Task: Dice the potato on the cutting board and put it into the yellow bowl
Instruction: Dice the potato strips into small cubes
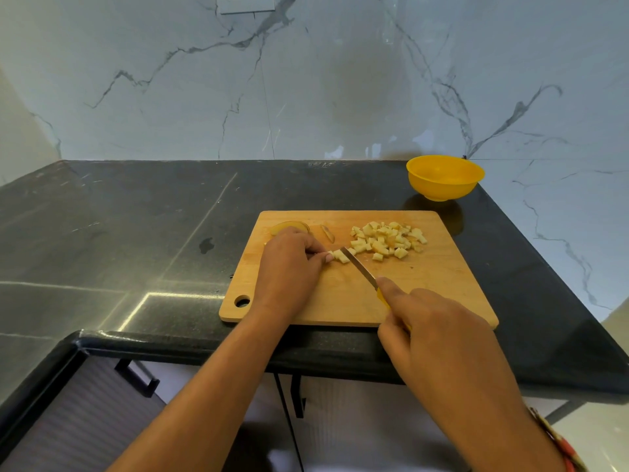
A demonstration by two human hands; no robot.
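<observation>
A wooden cutting board lies on the black counter. A pile of diced potato sits at its far right part. My left hand presses down on potato strips, fingers curled over them. My right hand grips a yellow-handled knife, whose blade rests across the strips' cut end. A potato slice and a thin sliver lie beyond my left hand. The yellow bowl stands empty behind the board, near the wall.
The black counter stretches left of the board, with a small dark spot on it. A marble wall rises behind. Cabinet doors with black handles are below the counter's front edge.
</observation>
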